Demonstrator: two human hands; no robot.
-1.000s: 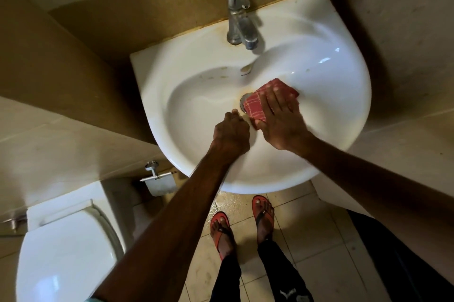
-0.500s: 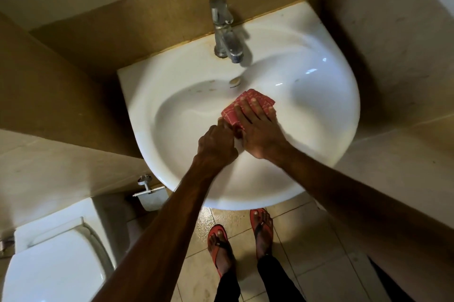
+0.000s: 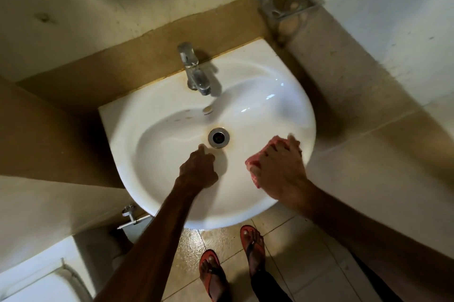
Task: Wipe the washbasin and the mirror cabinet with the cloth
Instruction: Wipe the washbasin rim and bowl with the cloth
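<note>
Washbasin [image 3: 245, 213]: right hand [image 3: 277, 169] is pressing the cloth [image 3: 253, 161], fingers flat, at 4 o'clock of the drain [image 3: 218, 137]; left hand [image 3: 199, 169] is resting clenched, empty, at 7 o'clock; firm overlapping strokes drainward advised

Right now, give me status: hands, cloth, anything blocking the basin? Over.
Right hand flat on cloth, pressing it on basin's right inner slope. Left hand curled, empty, resting near drain. Tap at back; nothing else in the bowl.

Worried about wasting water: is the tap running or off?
Off: no stream falls from the faucet spout into the washbasin.
</note>
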